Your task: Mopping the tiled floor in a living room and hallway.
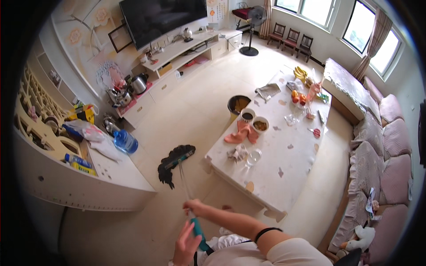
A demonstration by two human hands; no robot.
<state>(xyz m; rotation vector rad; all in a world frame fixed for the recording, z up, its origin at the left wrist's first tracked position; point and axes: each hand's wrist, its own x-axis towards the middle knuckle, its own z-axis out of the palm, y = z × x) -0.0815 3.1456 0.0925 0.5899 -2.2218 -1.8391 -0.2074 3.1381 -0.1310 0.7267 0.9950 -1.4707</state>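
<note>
A mop with a shaggy black head (pixel 166 166), a teal clamp and a thin pale pole lies across the tiled floor between the cabinet and the table. My right hand (pixel 195 207) is closed around the pole just above the mop's teal grip (pixel 199 232). Beside that grip, my left hand (pixel 186 244) has its fingers stretched and apart; whether its palm touches the grip I cannot tell. The mop head rests on the floor, left of the table's near corner.
A cloth-covered table (pixel 270 177) holds bowls, a glass, fruit and scissors. A bin (pixel 233 116) stands at its left side. Left are a white cabinet (pixel 128 181) and a blue water jug (pixel 126 141). A pink sofa (pixel 368 150) lines the right; a fan (pixel 249 51) stands far back.
</note>
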